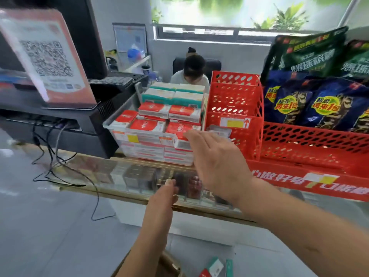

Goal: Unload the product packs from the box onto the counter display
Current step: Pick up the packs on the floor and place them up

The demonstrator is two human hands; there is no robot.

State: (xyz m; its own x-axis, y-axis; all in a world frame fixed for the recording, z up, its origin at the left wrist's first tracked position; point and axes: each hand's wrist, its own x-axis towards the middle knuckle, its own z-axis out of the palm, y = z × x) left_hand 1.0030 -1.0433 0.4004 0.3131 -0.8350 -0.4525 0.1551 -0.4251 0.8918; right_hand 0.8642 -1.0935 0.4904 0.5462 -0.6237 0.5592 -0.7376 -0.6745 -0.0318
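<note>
Fingers (192,137) of the right hand (217,158) lie straight and close together, their tips at the front-right red-and-white pack (180,143). That pack sits tilted at the front of the clear display tray (107,124); whether the fingers touch it I cannot tell. The left hand (162,198) hovers at seven o'clock from the right one, by the glass counter (89,172) edge, with its fingers loosely bent and holding nothing I can see. The box (169,263) shows at six o'clock in the frame, with a few remaining packs (214,266) beside its flap. The step appears to be seating the tilted pack. Done well, that means pressing it flat and square with its neighbours, pushing toward twelve o'clock, and staying clear of the red perforated rack (235,108) at three o'clock of the tray.
</note>
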